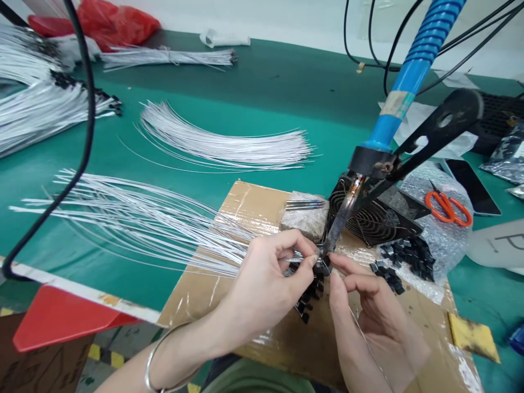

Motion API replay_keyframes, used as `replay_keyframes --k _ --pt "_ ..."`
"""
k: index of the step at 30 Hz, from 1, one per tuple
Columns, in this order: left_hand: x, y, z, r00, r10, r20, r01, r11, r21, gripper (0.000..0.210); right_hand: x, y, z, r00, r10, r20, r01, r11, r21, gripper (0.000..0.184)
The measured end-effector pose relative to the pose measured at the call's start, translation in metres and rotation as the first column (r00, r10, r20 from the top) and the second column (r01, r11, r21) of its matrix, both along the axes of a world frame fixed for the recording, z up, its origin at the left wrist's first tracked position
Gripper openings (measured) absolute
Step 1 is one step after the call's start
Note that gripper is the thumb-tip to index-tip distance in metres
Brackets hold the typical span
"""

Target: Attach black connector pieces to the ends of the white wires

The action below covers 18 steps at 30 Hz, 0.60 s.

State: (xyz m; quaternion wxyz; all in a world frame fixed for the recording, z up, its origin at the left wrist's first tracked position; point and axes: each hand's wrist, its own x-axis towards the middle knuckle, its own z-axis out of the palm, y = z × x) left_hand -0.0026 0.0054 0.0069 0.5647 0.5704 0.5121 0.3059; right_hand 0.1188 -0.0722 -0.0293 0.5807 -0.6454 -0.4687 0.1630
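My left hand (268,275) is closed in a pinch at the tip of a blue-handled soldering iron (341,221), which is held in a black stand. Between its fingertips is a thin wire, whose end is mostly hidden. Close by on the right, my right hand (368,316) pinches a thin solder wire (365,334) that trails down past the palm. Its fingertips nearly meet the iron's tip. White wires (172,224) fan out leftward from beneath my left hand. Small black connectors (305,308) lie under the fingers.
A cardboard sheet (213,295) covers the work spot. Around it are a black fan (368,215), a stone-like block (303,226), orange scissors (446,207), loose black parts (409,256), a yellow sponge (474,335) and a phone (472,185). Another wire bundle (225,144) lies behind. A black cable (88,103) hangs left.
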Motion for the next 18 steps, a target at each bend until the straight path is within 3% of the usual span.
replay_keyframes --k 18 --pt "0.0011 0.0007 0.0016 1.0 0.009 -0.011 -0.009 1.0 0.012 0.012 -0.0018 0.0017 -0.0034 1.0 -0.024 -0.006 0.024 0.998 0.065 0.014"
